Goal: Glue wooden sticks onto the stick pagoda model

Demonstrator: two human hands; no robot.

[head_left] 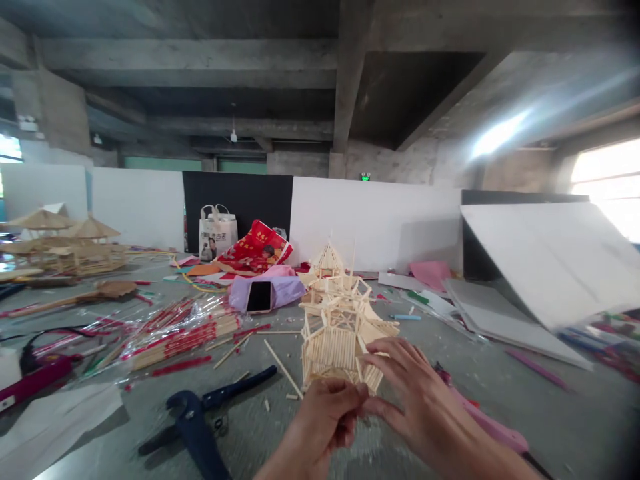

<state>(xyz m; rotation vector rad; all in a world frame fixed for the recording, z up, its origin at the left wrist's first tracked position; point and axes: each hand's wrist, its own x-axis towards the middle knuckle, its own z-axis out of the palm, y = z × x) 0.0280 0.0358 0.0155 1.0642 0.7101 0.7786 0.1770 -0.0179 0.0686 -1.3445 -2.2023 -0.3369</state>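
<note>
A wooden tower model (pixel 336 347) built of thin sticks stands in front of me, with stacked tiers and a pointed top. My left hand (pixel 330 410) is closed in a pinch at its near base; whatever is between the fingertips is hidden. From the right, my right hand (pixel 407 387) reaches over the model's near right corner, fingers stretched and apart, its thumb close to the left fingertips. Whether those fingers press on the sticks I cannot tell. Right of my right hand lies a pink glue gun (pixel 493 423), partly covered by the hand and forearm.
A dark blue-handled cutter (pixel 193 417) lies at left front. Behind it are bundled sticks (pixel 185 337) in plastic, and a phone (pixel 260 297) on purple cloth (pixel 293 288). A magenta tool (pixel 37 383) lies far left. White boards (pixel 500 313) lean and lie at right.
</note>
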